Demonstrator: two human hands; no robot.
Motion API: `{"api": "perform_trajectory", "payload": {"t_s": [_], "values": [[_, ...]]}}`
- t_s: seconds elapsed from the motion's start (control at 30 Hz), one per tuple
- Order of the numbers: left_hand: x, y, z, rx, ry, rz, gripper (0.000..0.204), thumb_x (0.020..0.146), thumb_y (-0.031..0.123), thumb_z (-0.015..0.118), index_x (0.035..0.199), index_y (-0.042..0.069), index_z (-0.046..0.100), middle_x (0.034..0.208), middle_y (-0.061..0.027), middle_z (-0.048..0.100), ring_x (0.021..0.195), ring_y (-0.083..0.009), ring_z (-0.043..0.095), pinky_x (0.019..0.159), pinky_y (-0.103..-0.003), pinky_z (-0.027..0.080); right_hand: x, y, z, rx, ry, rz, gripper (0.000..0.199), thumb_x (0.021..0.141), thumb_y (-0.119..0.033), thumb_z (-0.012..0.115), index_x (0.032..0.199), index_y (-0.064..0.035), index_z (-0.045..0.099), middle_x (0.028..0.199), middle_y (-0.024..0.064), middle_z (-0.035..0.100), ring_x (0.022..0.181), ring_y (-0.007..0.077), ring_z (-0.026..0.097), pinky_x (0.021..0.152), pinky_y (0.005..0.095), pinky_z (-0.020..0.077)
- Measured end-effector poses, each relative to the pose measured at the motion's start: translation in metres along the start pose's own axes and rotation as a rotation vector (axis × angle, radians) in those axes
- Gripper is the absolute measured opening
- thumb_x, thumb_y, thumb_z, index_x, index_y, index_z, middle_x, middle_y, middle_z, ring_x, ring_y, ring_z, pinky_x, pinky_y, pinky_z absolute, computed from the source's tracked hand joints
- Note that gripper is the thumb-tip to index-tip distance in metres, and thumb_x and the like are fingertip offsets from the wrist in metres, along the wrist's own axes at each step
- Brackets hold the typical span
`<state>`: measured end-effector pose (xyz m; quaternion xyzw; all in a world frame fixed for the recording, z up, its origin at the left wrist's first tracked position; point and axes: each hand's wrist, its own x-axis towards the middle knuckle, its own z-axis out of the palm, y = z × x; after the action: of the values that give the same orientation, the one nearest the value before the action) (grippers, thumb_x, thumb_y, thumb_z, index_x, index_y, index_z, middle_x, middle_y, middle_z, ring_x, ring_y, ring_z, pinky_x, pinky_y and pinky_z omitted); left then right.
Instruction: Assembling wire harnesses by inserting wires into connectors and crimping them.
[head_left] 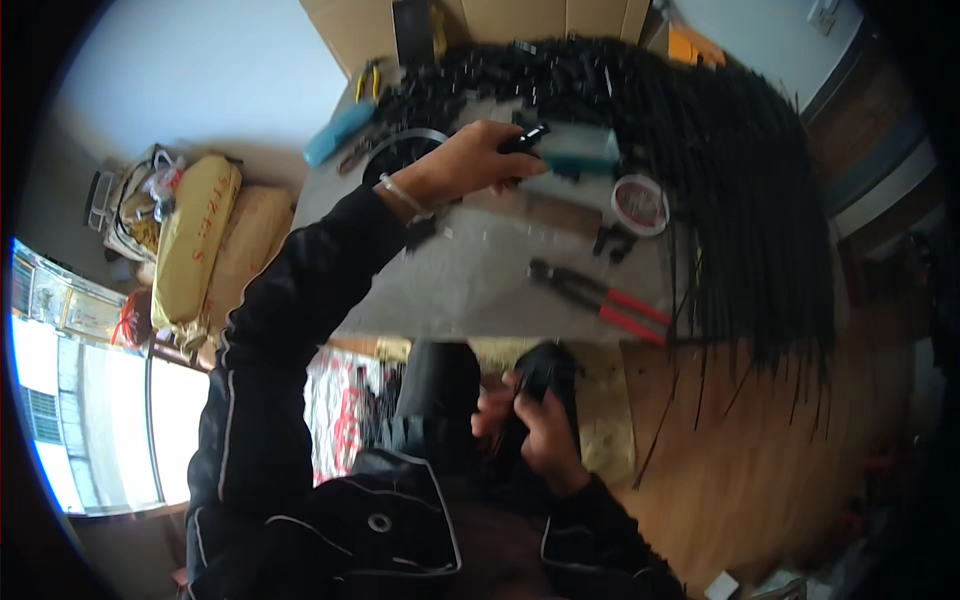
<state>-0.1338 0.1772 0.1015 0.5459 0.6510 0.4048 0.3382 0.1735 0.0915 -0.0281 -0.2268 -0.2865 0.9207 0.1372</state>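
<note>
A grey worktop [470, 285] stands over a wooden floor, heaped with black parts and long black strips.

A mass of black strips [740, 200] drapes over the worktop's right edge; red-handled pliers [600, 295] lie near its front. The left hand [470, 165] reaches out over the worktop, fingers pinched on a small black piece [528, 136]. The right hand [540, 425] sits low by the body, closed around a black bundle [545, 375].

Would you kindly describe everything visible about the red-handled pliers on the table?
The pliers lie flat on the grey table, near its front edge. Two red handles point right, slightly spread; the dark metal head points left, toward the left hand's sleeve. Neither hand touches them. Long black strips hang just beyond the handles.
</note>
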Motion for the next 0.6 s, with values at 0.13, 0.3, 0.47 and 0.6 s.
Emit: {"api": "perform_trajectory", "payload": {"t_s": [0.13, 0.3, 0.47, 0.6], "values": [[-0.109, 0.009, 0.061, -0.354, -0.025, -0.022, 0.022, 0.09, 0.014, 0.065, 0.105, -0.002, 0.062, 0.08, -0.0044, 0.064, 0.072, -0.0104, 0.061, 0.063, -0.023, 0.05, -0.003, 0.004, 0.009, -0.05, -0.025, -0.013, 0.021, 0.098, -0.015, 0.041, 0.112, 0.0006, 0.045, 0.099, 0.0208, 0.064, 0.082, 0.0325, 0.067, 0.074, 0.0434, 0.0557], [-0.205, -0.041, 0.128, -1.036, 0.262, -0.126, 0.019, 0.093, 0.015, 0.061, 0.108, 0.003, 0.058, 0.087, -0.0061, 0.063, 0.078, -0.0152, 0.06, 0.071, -0.028, 0.05, -0.01, 0.011, 0.033, -0.193, -0.077, -0.046, 0.021, 0.098, -0.019, 0.047, 0.108, -0.0007, 0.049, 0.094, 0.0164, 0.064, 0.077, 0.0266, 0.066, 0.072, 0.039, 0.056], [-0.23, -0.054, 0.158, -1.542, 0.233, -0.166, 0.016, 0.095, 0.019, 0.059, 0.107, 0.008, 0.058, 0.093, -0.0042, 0.059, 0.081, -0.0177, 0.058, 0.068, -0.032, 0.05, -0.019, 0.025, 0.047, -0.308, -0.094, -0.137, 0.021, 0.097, -0.02, 0.051, 0.109, -0.002, 0.051, 0.085, 0.0101, 0.062, 0.071, 0.0196, 0.061, 0.071, 0.037, 0.0561], [-0.227, -0.052, 0.156, -1.551, 0.267, -0.104, 0.018, 0.094, 0.02, 0.06, 0.107, 0.008, 0.058, 0.094, -0.0021, 0.059, 0.083, -0.0148, 0.056, 0.074, -0.031, 0.048, -0.025, 0.031, 0.055, -0.331, -0.046, -0.163, 0.019, 0.098, -0.018, 0.051, 0.108, -0.0026, 0.052, 0.085, 0.0082, 0.059, 0.071, 0.0168, 0.059, 0.071, 0.0382, 0.0569]]}}
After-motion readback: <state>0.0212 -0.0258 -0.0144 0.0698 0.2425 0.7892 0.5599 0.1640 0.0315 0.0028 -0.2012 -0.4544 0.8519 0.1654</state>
